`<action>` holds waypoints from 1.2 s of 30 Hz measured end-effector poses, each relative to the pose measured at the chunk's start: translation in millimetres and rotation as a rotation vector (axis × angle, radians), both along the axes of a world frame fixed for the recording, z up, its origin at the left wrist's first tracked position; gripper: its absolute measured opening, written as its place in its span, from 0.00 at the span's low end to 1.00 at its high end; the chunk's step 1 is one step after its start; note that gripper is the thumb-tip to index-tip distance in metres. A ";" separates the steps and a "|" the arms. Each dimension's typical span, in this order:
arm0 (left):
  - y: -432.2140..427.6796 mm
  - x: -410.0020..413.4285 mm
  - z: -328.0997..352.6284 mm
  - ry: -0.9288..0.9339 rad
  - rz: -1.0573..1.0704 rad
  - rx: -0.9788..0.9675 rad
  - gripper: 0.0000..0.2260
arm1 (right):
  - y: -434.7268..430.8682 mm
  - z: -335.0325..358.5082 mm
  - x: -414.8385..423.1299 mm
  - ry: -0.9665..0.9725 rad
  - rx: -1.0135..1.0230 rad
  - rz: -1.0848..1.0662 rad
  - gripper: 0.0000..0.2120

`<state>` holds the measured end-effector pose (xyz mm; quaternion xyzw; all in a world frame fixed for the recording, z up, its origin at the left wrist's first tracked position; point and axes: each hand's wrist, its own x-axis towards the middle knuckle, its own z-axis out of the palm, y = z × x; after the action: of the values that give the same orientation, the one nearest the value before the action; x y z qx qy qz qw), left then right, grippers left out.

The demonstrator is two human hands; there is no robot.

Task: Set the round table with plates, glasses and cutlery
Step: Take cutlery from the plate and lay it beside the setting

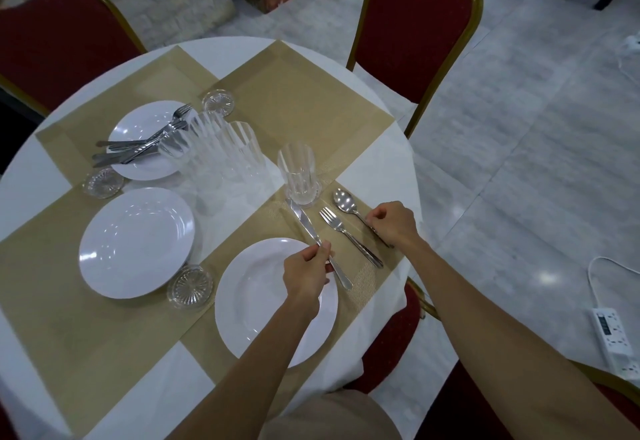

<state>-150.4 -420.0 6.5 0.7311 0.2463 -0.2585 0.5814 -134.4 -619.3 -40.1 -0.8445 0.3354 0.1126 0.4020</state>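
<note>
On the near gold placemat (367,280) lies a white plate (256,315). My left hand (304,273) pinches a knife (304,225) lying just right of that plate. A fork (346,235) lies beside the knife. My right hand (394,223) holds the handle of a spoon (346,202) farther right. A ribbed glass (299,174) stands on a coaster above the knife tip. A second plate (135,242) sits to the left. A third plate (149,140) at the back carries a pile of cutlery (138,148), next to several clear glasses (221,148).
Glass coasters lie at the back (218,103), the left (103,182) and between the near plates (189,286). Red chairs with gold frames stand at the far right (415,27), far left (59,48) and near right (391,335). A power strip (616,342) lies on the floor.
</note>
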 end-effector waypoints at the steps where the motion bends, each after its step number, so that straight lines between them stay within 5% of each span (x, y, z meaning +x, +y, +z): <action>1: -0.9 -0.1 0.0 0.000 -0.009 0.006 0.09 | 0.8 -0.2 -1.6 -0.007 -0.008 -0.004 0.03; 16: -6.3 6.1 4.4 -0.054 -0.148 0.083 0.07 | 52.0 44.7 -62.4 -0.096 0.236 0.211 0.01; 20: -8.6 5.2 7.0 -0.074 -0.202 0.129 0.09 | 55.4 42.8 -66.6 -0.115 0.160 0.295 0.07; 36: 31.6 -5.6 3.1 -0.214 -0.373 0.257 0.14 | 69.2 -6.5 -71.3 -0.017 -0.058 0.263 0.03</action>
<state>-156.0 -388.4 9.5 0.8551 0.0751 -0.2491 0.4484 -205.6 -550.0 -46.6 -0.8935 0.2213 0.1472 0.3619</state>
